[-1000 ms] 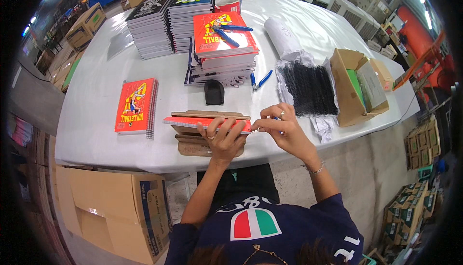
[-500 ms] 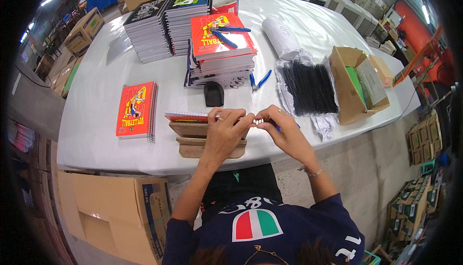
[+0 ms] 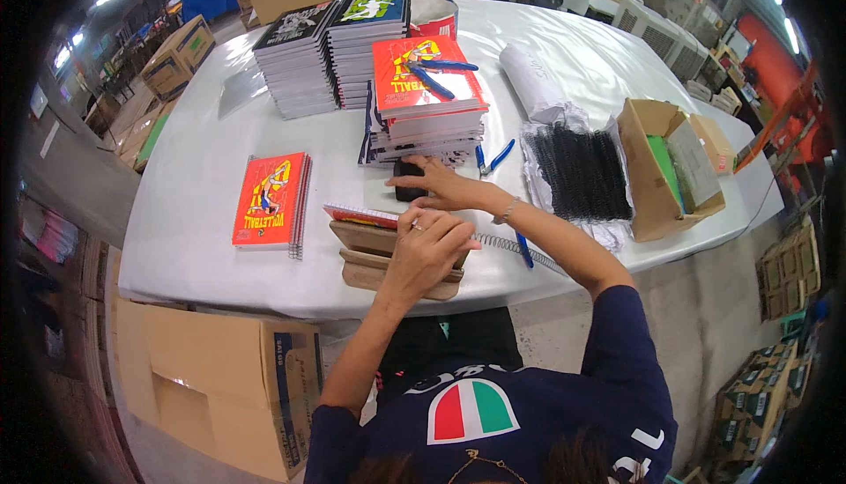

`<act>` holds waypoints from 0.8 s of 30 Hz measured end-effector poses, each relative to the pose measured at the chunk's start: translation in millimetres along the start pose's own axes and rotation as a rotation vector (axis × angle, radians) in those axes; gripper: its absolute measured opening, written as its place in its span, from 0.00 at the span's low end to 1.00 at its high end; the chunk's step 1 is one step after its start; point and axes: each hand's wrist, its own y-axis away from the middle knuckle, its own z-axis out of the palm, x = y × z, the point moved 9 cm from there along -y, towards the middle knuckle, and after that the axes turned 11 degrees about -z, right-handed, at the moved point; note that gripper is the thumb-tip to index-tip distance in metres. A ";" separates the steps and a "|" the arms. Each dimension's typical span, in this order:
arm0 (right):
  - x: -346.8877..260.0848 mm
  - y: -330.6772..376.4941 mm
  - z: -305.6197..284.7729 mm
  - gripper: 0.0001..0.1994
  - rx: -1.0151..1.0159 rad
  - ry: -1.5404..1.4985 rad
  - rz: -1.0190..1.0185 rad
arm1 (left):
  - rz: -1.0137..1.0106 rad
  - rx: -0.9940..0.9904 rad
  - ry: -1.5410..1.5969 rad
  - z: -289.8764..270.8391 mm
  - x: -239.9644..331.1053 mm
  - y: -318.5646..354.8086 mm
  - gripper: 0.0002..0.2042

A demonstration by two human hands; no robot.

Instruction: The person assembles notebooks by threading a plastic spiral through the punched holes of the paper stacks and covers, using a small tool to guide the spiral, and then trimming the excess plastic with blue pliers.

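A red-covered notebook (image 3: 362, 214) stands edge-up in a slotted wooden holder (image 3: 377, 266) in front of me. My left hand (image 3: 430, 253) is closed at its right end, fingers curled around a wire spiral coil (image 3: 515, 247) that runs out to the right. My fingers hide how far the coil sits in the pages. My right hand (image 3: 441, 184) reaches across above it, fingers spread and fingertips on a small black pad (image 3: 408, 186). Blue-handled pliers (image 3: 524, 251) lie partly under the coil and right forearm.
A coil-bound red notebook (image 3: 269, 199) lies left. Beyond the pad rise a notebook stack (image 3: 429, 88) topped with blue cutters (image 3: 436, 73) and two taller stacks (image 3: 300, 61). More cutters (image 3: 493, 160), black coils (image 3: 577, 171) and an open carton (image 3: 661, 167) stand right.
My right hand has left the fingers of my left hand and moved up and left onto the black pad. The coil now shows stretching right from my left hand. The view has shifted slightly.
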 end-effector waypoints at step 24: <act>-74.5 105.7 -71.5 0.25 0.304 -1.123 0.346 | -0.057 -0.064 -0.076 9.9 -19.1 2.0 0.14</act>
